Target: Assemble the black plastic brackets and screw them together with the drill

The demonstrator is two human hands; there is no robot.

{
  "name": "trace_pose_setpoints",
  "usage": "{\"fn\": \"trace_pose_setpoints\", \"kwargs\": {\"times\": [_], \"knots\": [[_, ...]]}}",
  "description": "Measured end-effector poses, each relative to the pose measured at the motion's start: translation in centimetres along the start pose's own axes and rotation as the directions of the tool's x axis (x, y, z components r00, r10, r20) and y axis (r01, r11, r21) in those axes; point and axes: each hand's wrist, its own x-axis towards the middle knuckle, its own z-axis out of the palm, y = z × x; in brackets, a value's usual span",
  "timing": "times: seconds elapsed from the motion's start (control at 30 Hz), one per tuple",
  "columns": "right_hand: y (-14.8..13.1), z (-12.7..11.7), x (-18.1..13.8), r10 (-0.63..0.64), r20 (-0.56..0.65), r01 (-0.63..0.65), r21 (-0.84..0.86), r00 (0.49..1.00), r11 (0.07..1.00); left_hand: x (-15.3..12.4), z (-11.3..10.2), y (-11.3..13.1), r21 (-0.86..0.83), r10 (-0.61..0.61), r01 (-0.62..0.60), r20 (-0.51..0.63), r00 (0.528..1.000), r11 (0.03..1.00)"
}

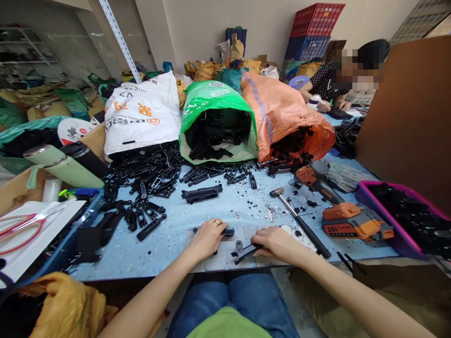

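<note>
A small assembly workshop: sacks (218, 119) spilling black plastic parts (151, 169) onto a worktable (211, 206), a cordless drill (338, 206).

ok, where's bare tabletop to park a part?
Free: the blue patch between the assembled black bar, the hammer and the hands. Smaller patch left of the left hand. Crowded: loose black parts below the sacks, drill at right.

Plastic, woven sacking and a speckled tabletop under my hands

My left hand (206, 238) rests on a smooth, dark plastic bar (225, 231) with a slight sheen; my right hand (276, 243) touches a matt black plastic bracket (243, 251). The blue table (218, 206) looks worn and flecked. Far off, the white sack (141, 115), green sack (214, 101) and orange sack (282, 112) are coarse woven plastic. On the right, the hammer (299, 218) has a dull metal head, and the drill (338, 211) is orange-and-black plastic.
</note>
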Motion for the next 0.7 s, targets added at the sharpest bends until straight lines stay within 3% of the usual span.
{"fn": "trace_pose_setpoints", "kwargs": {"times": [0.07,0.27,0.57,0.7], "knots": [[-0.8,1.0,0.7,0.000,-0.014,0.000,-0.042,1.000,0.999,0.2,0.1,0.8,0.013,0.020,-0.021,0.008,1.000,1.000],[-2.5,2.3,1.9,0.159,-0.128,-0.175,-0.120,0.979,0.977,0.6,-0.3,1.7,-0.024,0.053,-0.053,-0.004,0.999,0.998],[-3.0,-0.1,2.8,0.144,-0.185,-0.185,-0.228,0.972,0.956,0.4,1.5,0.6,-0.047,0.076,-0.088,-0.205,0.976,0.995],[-2.3,-0.6,3.3,0.121,-0.184,-0.159,-0.209,0.975,0.965,0.6,1.3,0.7,-0.065,0.058,-0.074,-0.211,0.976,0.995]]}}
